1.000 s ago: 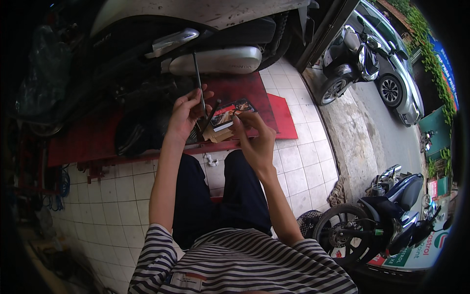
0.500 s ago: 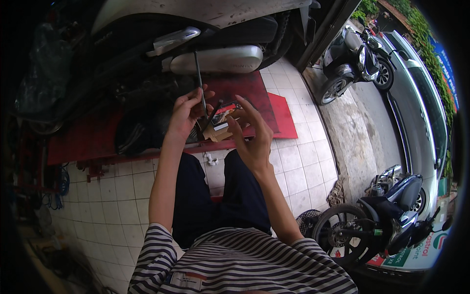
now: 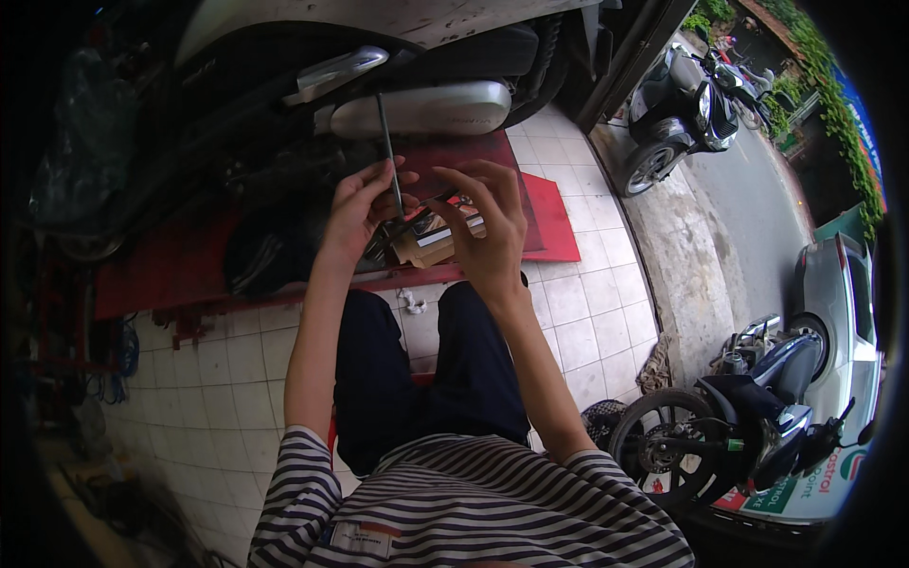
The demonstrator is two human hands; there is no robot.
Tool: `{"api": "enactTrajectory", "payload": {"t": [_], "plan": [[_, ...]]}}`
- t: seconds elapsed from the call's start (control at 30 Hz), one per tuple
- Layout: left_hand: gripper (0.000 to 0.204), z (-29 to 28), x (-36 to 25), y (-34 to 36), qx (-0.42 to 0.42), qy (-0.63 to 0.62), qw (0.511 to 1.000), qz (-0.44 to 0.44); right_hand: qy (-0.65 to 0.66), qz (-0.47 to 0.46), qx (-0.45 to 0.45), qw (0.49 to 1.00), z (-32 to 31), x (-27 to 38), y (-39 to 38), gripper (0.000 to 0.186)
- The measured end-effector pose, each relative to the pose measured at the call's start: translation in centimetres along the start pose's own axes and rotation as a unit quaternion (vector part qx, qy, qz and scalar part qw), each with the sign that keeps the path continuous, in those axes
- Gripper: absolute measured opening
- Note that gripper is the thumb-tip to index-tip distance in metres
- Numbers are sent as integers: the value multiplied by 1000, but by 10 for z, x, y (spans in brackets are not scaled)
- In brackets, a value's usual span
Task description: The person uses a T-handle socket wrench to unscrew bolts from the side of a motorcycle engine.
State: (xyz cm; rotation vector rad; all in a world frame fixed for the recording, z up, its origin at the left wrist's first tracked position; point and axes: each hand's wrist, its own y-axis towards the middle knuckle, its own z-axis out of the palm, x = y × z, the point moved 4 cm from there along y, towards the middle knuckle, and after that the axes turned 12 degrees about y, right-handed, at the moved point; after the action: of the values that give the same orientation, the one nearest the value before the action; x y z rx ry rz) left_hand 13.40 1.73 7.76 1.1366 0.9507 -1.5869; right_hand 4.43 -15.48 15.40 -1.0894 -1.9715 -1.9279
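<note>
L hand [image 3: 358,210], grip closed on thin metal rod [image 3: 385,128], rod pointing far, twd scooter's silver cover [image 3: 436,110]. Cardboard box [image 3: 428,250], partly hidden, R of rod's near end, at red surface [image 3: 549,220] near edge. R hand [image 3: 488,222] by box, thumb + index apart; can't tell if holding smth. Motorbike [image 3: 757,417] near R.

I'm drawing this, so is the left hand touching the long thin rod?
Touching. The head view shows the left hand holding the long thin rod between thumb and fingers.
</note>
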Motion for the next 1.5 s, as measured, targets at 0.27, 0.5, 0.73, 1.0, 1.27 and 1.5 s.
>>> {"api": "enactTrajectory", "payload": {"t": [0.27,0.5,0.73,1.0,1.27,1.5], "plan": [[40,8,-14,-18,75,52,994,54,-65,-1,18,998,-3,-13,-9,16],[47,4,-14,-30,150,-12,987,54,-72,-6,15,997,-6,-18,-12,15],[36,0,23,-9,110,-202,972,40,-84,12,1,996,-7,-21,-21,15],[27,-7,27,6,85,-204,975,32,-153,43,54,986,4,-35,-56,10],[34,-5,9,5,54,-18,998,-10,-27,120,200,972,47,0,-69,23],[35,-13,2,15,106,-18,994,-2,12,130,218,967,35,9,-45,26]]}}
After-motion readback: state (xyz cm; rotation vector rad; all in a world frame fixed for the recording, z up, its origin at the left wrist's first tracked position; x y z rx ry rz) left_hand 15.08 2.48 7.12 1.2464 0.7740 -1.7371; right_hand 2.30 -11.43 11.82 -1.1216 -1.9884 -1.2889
